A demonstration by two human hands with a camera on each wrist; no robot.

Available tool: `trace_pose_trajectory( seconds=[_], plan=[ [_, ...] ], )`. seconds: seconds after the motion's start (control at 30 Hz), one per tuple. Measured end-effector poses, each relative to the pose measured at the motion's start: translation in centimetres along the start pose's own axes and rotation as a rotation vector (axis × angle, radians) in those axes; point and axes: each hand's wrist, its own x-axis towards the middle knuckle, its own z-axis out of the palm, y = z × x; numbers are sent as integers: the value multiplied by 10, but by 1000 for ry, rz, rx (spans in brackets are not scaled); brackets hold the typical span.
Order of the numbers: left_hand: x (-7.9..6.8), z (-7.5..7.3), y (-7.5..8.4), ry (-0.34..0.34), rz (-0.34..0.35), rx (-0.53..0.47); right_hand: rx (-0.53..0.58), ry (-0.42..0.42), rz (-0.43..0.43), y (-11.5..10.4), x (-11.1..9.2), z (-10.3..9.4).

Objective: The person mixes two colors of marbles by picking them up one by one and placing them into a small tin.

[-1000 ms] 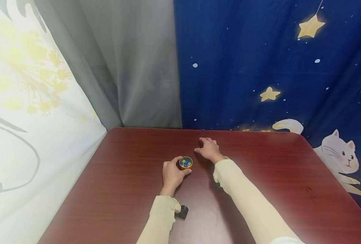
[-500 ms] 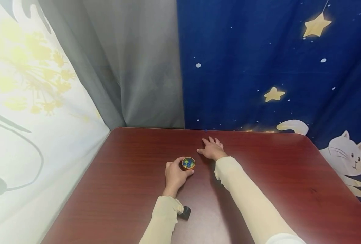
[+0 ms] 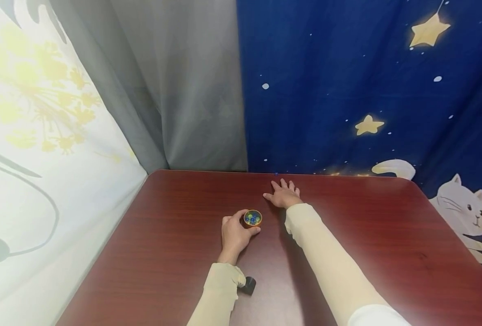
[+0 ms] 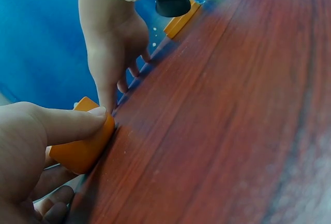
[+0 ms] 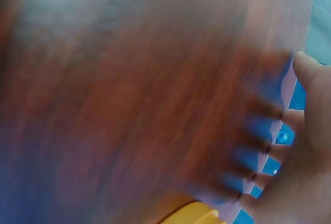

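My left hand (image 3: 233, 235) grips a small orange cup (image 3: 252, 225) on the table, with thumb and fingers round its side. Several blue and green glass marbles (image 3: 252, 218) show inside it from above. The cup's orange wall (image 4: 83, 149) fills the grip in the left wrist view. Farther back, my right hand (image 3: 283, 195) reaches over the tabletop with fingers spread and nothing held. Past its fingertips, a small blue marble (image 3: 276, 174) sits at the table's far edge. It also shows as a blue bead (image 5: 282, 136) beyond the fingers in the right wrist view.
The reddish-brown table (image 3: 175, 244) ends at a grey curtain (image 3: 200, 90) and a blue star-print curtain (image 3: 306, 90). White printed cloth (image 3: 53, 194) hangs along the left side. A black wrist device (image 3: 248, 286) sticks out beside the left sleeve.
My right hand has edged forward toward the far edge, and its fingers have straightened and spread. My left hand keeps holding the cup in place. The head view has shifted slightly.
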Motion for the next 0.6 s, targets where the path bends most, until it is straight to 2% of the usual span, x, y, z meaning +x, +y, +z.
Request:
trace_pose_trajectory(
  seconds=[0.6],
  plan=[
    [-2,2,-3,13,23,-12,7,10,39,-3,21,5]
  ],
)
